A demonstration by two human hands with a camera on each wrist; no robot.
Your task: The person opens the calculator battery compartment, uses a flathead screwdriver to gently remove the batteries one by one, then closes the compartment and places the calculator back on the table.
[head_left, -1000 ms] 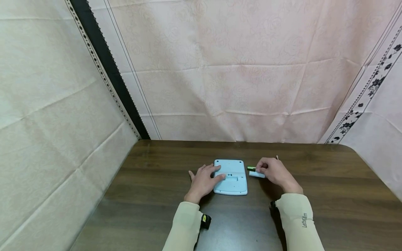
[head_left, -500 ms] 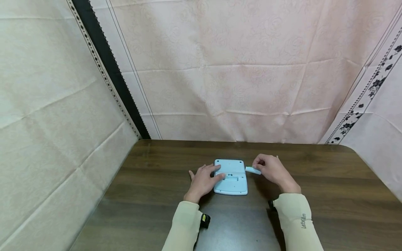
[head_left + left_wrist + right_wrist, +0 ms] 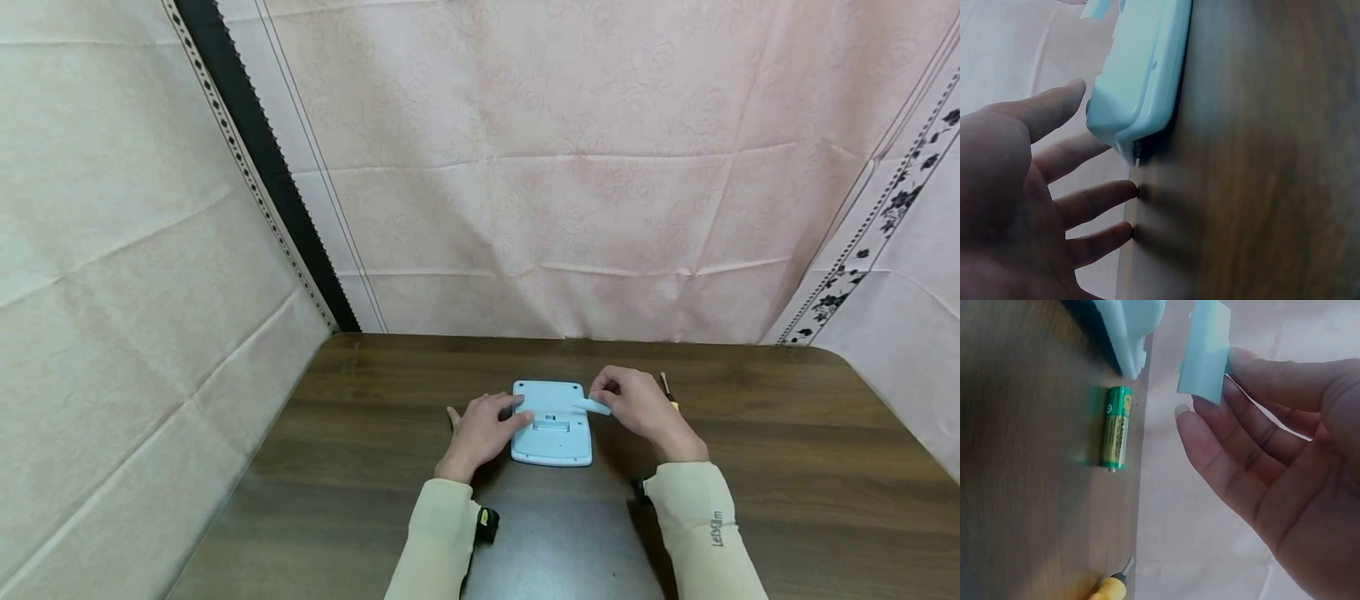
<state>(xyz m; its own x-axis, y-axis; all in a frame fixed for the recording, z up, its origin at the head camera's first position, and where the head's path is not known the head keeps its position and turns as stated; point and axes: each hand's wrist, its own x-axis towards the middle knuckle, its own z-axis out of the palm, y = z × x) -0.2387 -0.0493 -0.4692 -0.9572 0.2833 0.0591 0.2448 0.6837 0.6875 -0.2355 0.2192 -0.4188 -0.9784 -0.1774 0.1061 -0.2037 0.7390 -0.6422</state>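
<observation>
A flat, light blue calculator-shaped device (image 3: 553,448) lies on the wooden table with its screwed back upward. My left hand (image 3: 480,429) rests at its left edge, fingers spread and thumb over the back; the left wrist view shows the other fingertips reaching down to the tabletop. My right hand (image 3: 641,408) pinches a small light blue battery cover (image 3: 1205,353) between thumb and fingers. In the head view, the cover's left end overlaps the device's upper right edge. The right wrist view shows it raised and tilted, apart from the device.
A green and gold battery (image 3: 1116,428) lies on the table beside the device, below my right hand. Farther right is a screwdriver (image 3: 1110,589) with a yellow and black handle. Pale cloth (image 3: 562,208) hangs behind the table's far edge.
My right hand has picked the cover up from beside the battery and moved it left, to the device's right edge. My left hand has stayed nearly still.
</observation>
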